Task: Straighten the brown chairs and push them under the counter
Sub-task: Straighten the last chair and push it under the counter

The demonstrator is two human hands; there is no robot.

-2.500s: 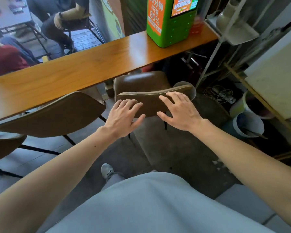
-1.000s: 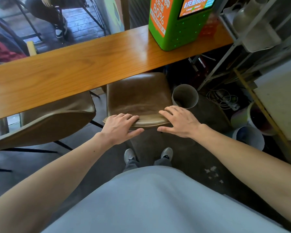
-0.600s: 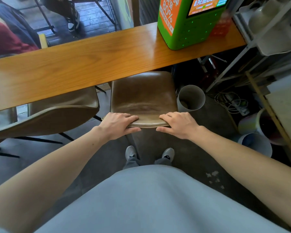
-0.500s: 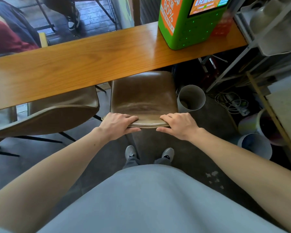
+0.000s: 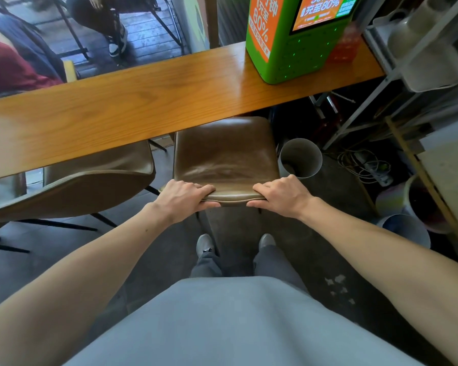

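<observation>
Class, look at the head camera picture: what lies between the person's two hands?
In the head view, a bare stretch of the brown chair's backrest top edge lies between the left hand and the right hand, both gripping it.

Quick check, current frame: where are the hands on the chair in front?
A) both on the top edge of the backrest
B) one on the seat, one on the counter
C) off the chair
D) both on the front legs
A: the left hand and right hand each grip the top edge of the brown chair backrest, fingers curled over it.
</observation>
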